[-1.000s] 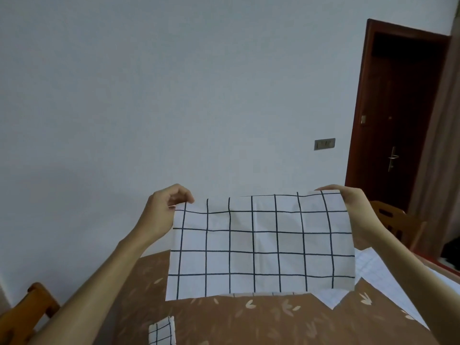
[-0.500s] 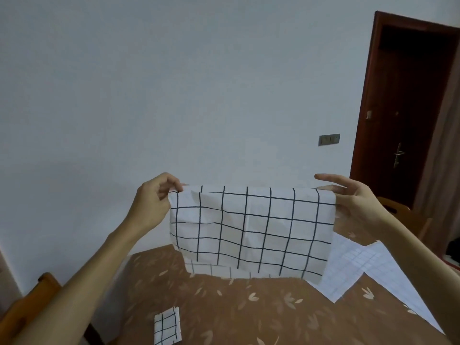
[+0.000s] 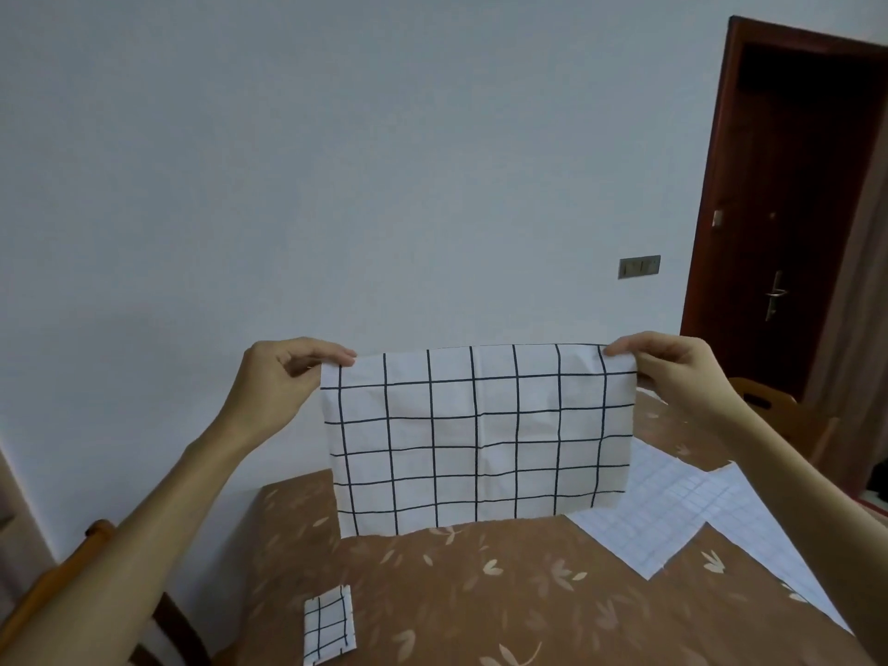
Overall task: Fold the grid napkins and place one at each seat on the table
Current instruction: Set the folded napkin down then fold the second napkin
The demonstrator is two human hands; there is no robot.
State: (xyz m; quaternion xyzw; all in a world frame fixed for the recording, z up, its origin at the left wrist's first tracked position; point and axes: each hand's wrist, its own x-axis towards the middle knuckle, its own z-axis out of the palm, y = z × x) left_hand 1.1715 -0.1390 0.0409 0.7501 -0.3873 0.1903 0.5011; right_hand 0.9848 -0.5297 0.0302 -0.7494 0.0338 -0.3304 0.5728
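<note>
Both hands hold one grid napkin (image 3: 478,435) up in the air above the table (image 3: 504,593), stretched between them. Left hand (image 3: 283,377) pinches the top left corner, thumb and fingers curled onto the edge. Right hand (image 3: 672,365) pinches the top right corner the same way. The napkin hangs upright as a wide rectangle, white with dark grid lines, a faint vertical crease down the middle; its lower edge hangs just above the tabletop, whether it touches can't be told.

A small folded grid napkin (image 3: 330,623) lies flat on the table near the left edge, well below and apart from the held one, beside a wooden chair (image 3: 62,569) whose backrest shows at lower left.

More white grid cloths (image 3: 672,516) lie spread flat on the right part of the table, overlapping, partly behind the held napkin and under the right forearm. The table has a brown cover with a pale leaf pattern.

Second wooden chair (image 3: 773,411) at the far right side of the table. Behind: plain pale wall, a switch plate (image 3: 639,267), a dark brown door (image 3: 793,218) with a metal handle.
</note>
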